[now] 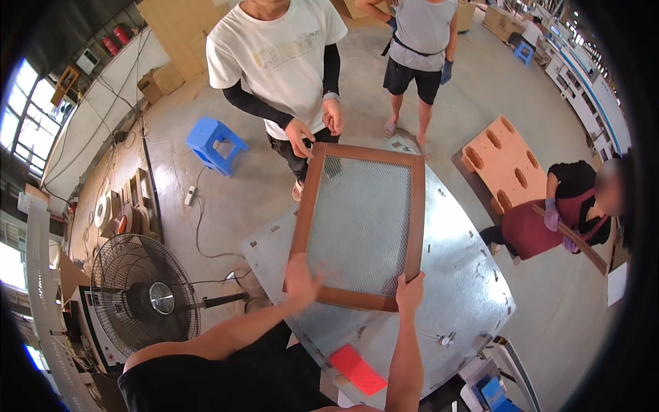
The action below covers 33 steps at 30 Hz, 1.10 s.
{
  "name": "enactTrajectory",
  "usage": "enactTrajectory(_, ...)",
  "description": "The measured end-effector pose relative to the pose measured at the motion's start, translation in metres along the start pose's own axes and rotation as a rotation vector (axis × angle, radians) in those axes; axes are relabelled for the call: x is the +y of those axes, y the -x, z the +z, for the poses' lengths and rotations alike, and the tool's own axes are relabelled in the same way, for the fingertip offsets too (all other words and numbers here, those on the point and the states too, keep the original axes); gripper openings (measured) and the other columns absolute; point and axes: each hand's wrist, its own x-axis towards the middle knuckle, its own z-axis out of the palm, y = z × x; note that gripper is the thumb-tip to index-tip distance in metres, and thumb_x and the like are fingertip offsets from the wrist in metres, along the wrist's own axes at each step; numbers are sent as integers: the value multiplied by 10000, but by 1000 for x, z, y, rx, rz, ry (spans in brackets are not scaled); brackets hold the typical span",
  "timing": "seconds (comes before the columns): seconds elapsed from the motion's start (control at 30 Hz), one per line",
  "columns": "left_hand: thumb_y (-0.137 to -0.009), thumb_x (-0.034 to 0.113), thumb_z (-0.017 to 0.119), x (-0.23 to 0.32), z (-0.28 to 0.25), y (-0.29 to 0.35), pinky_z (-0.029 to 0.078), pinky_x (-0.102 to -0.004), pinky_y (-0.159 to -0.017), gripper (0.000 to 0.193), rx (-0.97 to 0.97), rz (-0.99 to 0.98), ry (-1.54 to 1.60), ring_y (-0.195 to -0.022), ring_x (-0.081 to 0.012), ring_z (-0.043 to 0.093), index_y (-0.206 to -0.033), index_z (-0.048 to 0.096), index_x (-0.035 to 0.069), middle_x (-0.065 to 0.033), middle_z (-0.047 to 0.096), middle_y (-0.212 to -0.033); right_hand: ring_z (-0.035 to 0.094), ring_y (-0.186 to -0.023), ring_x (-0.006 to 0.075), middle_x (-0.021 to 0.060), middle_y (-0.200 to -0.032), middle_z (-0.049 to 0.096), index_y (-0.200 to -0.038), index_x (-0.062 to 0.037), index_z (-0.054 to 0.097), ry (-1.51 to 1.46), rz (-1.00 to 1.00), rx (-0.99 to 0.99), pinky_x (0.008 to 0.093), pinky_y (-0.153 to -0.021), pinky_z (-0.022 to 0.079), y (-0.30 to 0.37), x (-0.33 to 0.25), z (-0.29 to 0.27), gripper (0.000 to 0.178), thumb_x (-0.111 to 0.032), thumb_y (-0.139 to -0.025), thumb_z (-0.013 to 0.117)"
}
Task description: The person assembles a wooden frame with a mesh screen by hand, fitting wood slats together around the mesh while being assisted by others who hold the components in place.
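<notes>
Right fingers are clamping the frame; left fingers are blurring, grip unclear; holding it steady is probably helping.

Free room over the table right of the mesh panel, leftward obstacle: a fan

Beside the work area a black standing fan with a silvery hub is seen. Beyond the fan and to its right, a blue plastic stool is placed, and between the two a white power strip is laid on the floor. Just beyond the fan, pale rolls are gathered, and much farther beyond it two red fire extinguishers are kept. Well to the fan's right, a peach-coloured slab pierced with oval holes is set, and beside that a dark red apron is worn by a person
</notes>
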Motion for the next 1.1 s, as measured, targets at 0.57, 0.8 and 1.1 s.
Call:
enactTrajectory(0.57,-992,460,675,-63,-17,-13,511,-581,-858,622,-165,-347,2,-998,-504,673,-1325,454,-16,-309,697,-1094,714,-880,503,295,-915,733,-1154,22,567,95,110,12,600,-766,550,31,-16,0,720,-679,-990,547)
enactTrajectory(0.8,-1022,420,649,-78,-21,-15,504,-592,-861,571,-103,-260,25,-992,-528,659,-1317,463,-31,-331,688,-1075,735,-817,433,237,-881,740,-1214,29,543,230,63,-29,532,-735,579,21,-5,-12,751,-692,-1019,472)
enactTrajectory(1.1,-1017,417,658,-58,-24,-12,513,-568,-873,574,-152,-317,62,-1021,-510,668,-1338,480,-25,-309,698,-1099,735,-865,441,245,-907,743,-1251,30,551,112,316,117,539,-731,569,29,-6,-7,772,-699,-999,507)
